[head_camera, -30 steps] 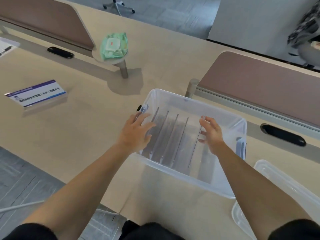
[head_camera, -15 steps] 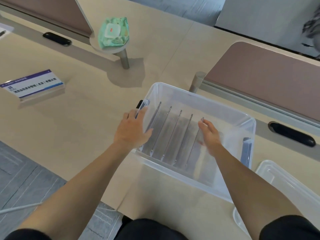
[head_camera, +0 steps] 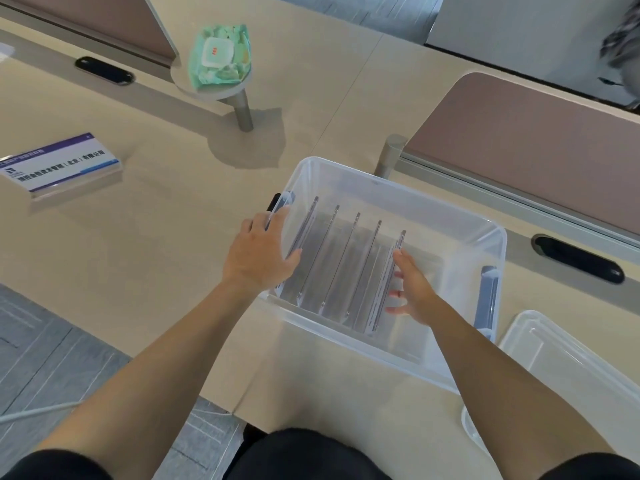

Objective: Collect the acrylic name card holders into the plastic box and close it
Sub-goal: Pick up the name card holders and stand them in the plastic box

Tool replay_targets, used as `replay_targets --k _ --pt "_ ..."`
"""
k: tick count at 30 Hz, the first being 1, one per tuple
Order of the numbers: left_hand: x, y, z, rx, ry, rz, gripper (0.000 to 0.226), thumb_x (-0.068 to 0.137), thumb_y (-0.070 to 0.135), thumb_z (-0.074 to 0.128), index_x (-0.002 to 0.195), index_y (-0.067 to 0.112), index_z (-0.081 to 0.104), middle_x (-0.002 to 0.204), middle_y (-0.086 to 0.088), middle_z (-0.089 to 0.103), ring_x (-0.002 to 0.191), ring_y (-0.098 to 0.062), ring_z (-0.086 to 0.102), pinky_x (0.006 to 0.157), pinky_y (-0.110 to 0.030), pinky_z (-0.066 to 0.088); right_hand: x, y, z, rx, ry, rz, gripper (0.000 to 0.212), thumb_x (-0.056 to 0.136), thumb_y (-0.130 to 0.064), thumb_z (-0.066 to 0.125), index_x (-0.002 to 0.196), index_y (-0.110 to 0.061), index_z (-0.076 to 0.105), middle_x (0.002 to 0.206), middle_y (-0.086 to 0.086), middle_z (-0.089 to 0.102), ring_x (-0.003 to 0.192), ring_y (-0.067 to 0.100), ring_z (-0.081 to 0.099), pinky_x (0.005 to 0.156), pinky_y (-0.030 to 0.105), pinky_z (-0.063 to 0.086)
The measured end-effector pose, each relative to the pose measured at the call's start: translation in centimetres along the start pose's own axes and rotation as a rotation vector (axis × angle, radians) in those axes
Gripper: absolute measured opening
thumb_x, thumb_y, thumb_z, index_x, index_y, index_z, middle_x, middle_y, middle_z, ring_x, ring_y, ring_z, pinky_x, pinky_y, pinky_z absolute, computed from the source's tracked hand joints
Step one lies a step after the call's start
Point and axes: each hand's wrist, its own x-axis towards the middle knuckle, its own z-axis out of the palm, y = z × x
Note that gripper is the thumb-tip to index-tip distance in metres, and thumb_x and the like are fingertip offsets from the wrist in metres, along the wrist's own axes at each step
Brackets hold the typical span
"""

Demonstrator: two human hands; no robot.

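Observation:
A clear plastic box [head_camera: 412,192] stands open on the desk in front of me. Several acrylic name card holders [head_camera: 346,258] stand on edge in a row inside it. My left hand [head_camera: 259,251] rests on the box's left rim, fingers over the edge beside the leftmost holder. My right hand [head_camera: 412,285] is down inside the box, fingers spread, touching the rightmost holder. One more name card holder [head_camera: 59,164], with a white and purple card, lies on the desk at the far left. The clear lid [head_camera: 568,375] lies at the lower right.
A green pack of wet wipes [head_camera: 220,55] sits on a small round stand at the back. Brown desk dividers [head_camera: 530,143] run along the right and the far left. Black cable grommets [head_camera: 578,259] are set into the desk. The desk's front edge is close to my body.
My right hand has dropped lower into the box against the rightmost holder. My left hand has stayed on the left rim. The view has shifted slightly.

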Motion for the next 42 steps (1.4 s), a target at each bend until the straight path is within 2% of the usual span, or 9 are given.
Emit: replay_targets --k 4,8,17,27,34,38,40,42 --pt "0.0 -0.2 0.2 0.011 0.005 0.005 0.08 0.084 0.049 0.062 0.15 0.026 0.023 0.136 -0.008 0.046 0.119 -0.03 0.042 0.091 -0.041 0.045 0.2 -0.1 0.7 0.0 0.02 -0.006 0.063 0.088 -0.072 0.043 0.145 -0.049 0.03 0.157 -0.001 0.03 0.13 0.04 0.043 0.079 0.054 0.053" --pt "0.1 -0.2 0.2 0.018 0.007 0.007 0.08 0.084 0.049 0.062 0.15 0.026 0.022 0.136 -0.008 0.046 0.12 -0.03 0.042 0.091 -0.042 0.045 0.3 -0.1 0.9 -0.01 0.028 -0.011 0.064 0.087 -0.074 0.042 0.145 -0.049 0.029 0.157 -0.002 0.03 0.131 0.04 0.043 0.078 0.054 0.052" --pt "0.1 -0.1 0.3 0.028 0.0 0.005 0.08 0.085 0.049 0.061 0.15 0.026 0.021 0.136 -0.009 0.045 0.119 -0.03 0.041 0.092 -0.041 0.045 0.1 0.0 1.0 -0.029 0.043 -0.028 0.064 0.089 -0.072 0.039 0.147 -0.046 0.029 0.156 0.002 0.03 0.131 0.04 0.043 0.09 0.059 0.05" --pt "0.0 0.0 0.0 0.032 -0.009 -0.007 0.08 0.086 0.05 0.059 0.151 0.026 0.019 0.138 -0.007 0.044 0.122 -0.029 0.041 0.093 -0.04 0.044 -0.2 -0.1 1.3 -0.028 0.058 -0.041 0.065 0.089 -0.074 0.036 0.147 -0.046 0.028 0.158 0.0 0.028 0.133 0.038 0.041 0.085 0.056 0.048" --pt "0.0 0.2 -0.2 0.046 -0.041 -0.018 0.08 0.086 0.053 0.059 0.151 0.028 0.019 0.139 -0.008 0.043 0.124 -0.029 0.041 0.094 -0.043 0.045 -1.0 -0.7 0.6 -0.093 0.012 -0.04 0.062 0.093 -0.068 0.036 0.15 -0.046 0.021 0.16 -0.002 0.024 0.136 0.037 0.038 0.094 0.058 0.047" --pt "0.1 0.0 -0.7 -0.167 -0.065 -0.066 0.076 0.085 0.049 0.063 0.149 0.028 0.028 0.138 -0.007 0.04 0.126 -0.029 0.039 0.098 -0.043 0.041 -2.0 -3.1 0.2 -0.355 0.274 -0.225 0.063 0.094 -0.057 0.043 0.148 -0.026 0.031 0.148 0.011 0.042 0.127 0.035 0.048 0.102 0.05 0.045" --pt "0.0 -0.7 -1.2 -0.305 -0.004 -0.093 0.067 0.085 0.044 0.065 0.143 0.027 0.038 0.134 -0.008 0.044 0.126 -0.029 0.041 0.101 -0.041 0.039 -4.2 -5.0 0.3 -0.48 0.353 -0.35 0.056 0.094 -0.052 0.047 0.141 -0.021 0.043 0.137 0.008 0.054 0.117 0.029 0.055 0.097 0.041 0.048" --pt "-0.3 -1.5 -2.3 -0.395 0.072 -0.108 0.055 0.085 0.04 0.064 0.135 0.024 0.048 0.126 -0.004 0.053 0.121 -0.026 0.047 0.098 -0.036 0.039 -6.5 -6.7 0.9 -0.555 0.359 -0.459 0.045 0.095 -0.046 0.051 0.132 -0.02 0.054 0.123 0.002 0.061 0.103 0.021 0.059 0.085 0.033 0.048"
